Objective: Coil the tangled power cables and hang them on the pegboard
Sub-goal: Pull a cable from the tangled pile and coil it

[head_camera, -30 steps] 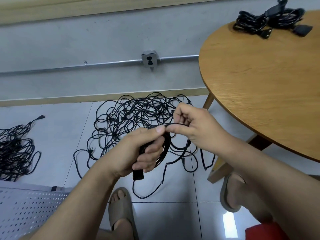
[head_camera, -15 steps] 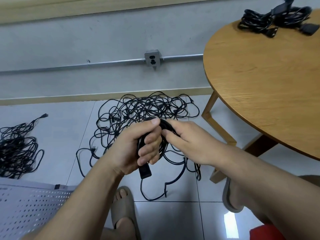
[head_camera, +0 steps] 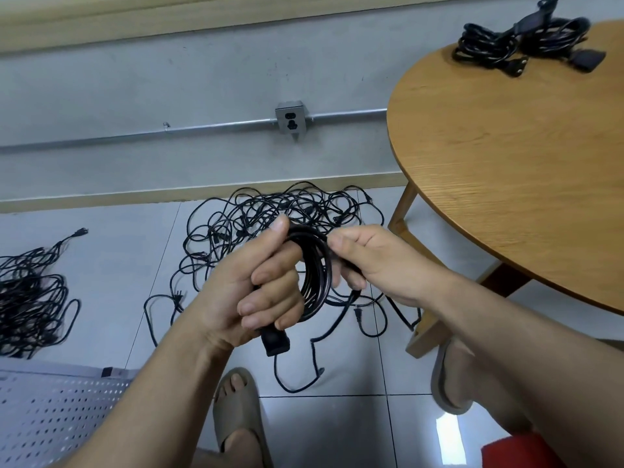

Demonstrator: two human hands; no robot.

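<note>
Head view.

1. Our left hand point(head_camera: 256, 285): fingers curled tight round a part-wound coil of black power cable point(head_camera: 315, 275), thumb over the top. The black rectangular connector point(head_camera: 275, 342) hangs below the fist.
2. Our right hand point(head_camera: 368, 261): thumb and bent fingers pinch the strand at the coil's upper edge. A loose tail trails to the floor.
3. Large tangle of black cables point(head_camera: 270, 211) on the grey tiles by the wall, and a second black tangle point(head_camera: 27, 292) far left: both left to coil.
4. Bundled black cables point(head_camera: 506, 45) on the round wooden table point(head_camera: 506, 163): coiled, we judge, not hung.
5. White perforated pegboard point(head_camera: 50, 417), lower left: hanging not yet begun, as far as we see.
</note>
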